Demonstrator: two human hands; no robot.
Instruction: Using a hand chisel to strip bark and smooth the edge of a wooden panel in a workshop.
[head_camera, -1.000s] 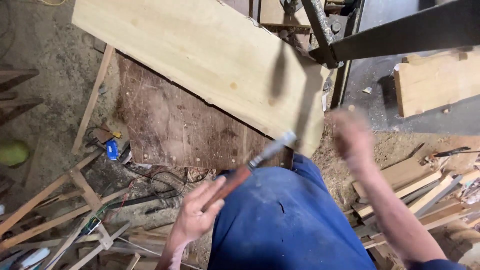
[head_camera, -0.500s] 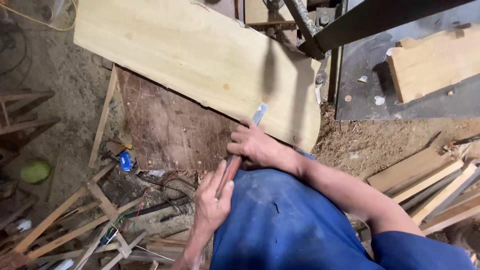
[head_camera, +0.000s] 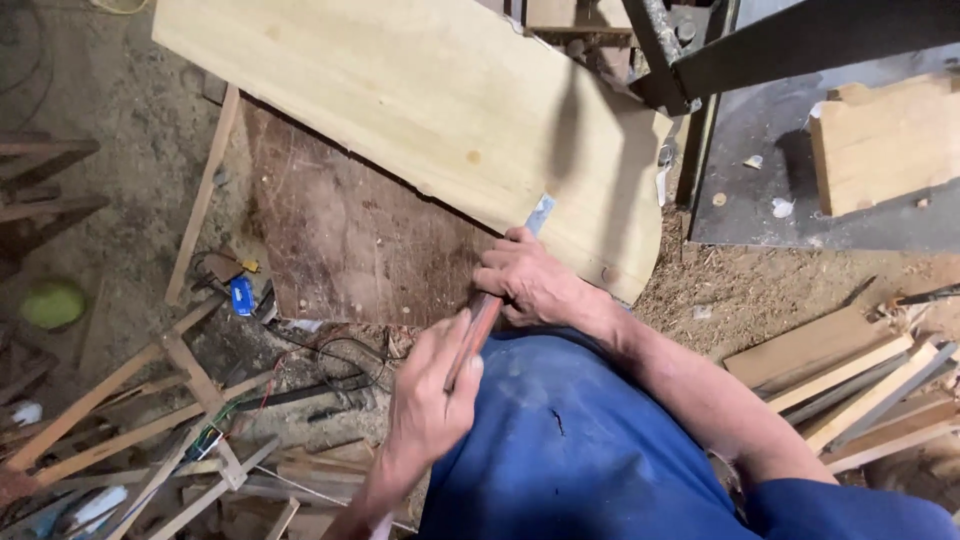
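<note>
A chisel (head_camera: 487, 312) with a reddish wooden handle and a flat steel blade points at the lower edge of a wide pale plank (head_camera: 420, 110). My left hand (head_camera: 430, 400) grips the end of the handle. Further up, my right hand (head_camera: 530, 285) wraps the shaft just behind the blade, whose tip rests against the plank's edge. The plank lies slanted over a dark brown board (head_camera: 340, 240). My blue-clad knee (head_camera: 570, 440) fills the bottom of the view.
Thin wooden slats (head_camera: 150, 420) and black cables (head_camera: 330, 370) litter the sawdust floor at the left, near a small blue object (head_camera: 241, 295) and a green ball (head_camera: 52, 303). A grey metal table (head_camera: 800, 200) with a wood block (head_camera: 885, 140) stands at right, above stacked offcuts (head_camera: 850, 370).
My right hand came in from the right and took hold of the chisel shaft. The blade moved up to the plank's edge, and my left hand shifted slightly right.
</note>
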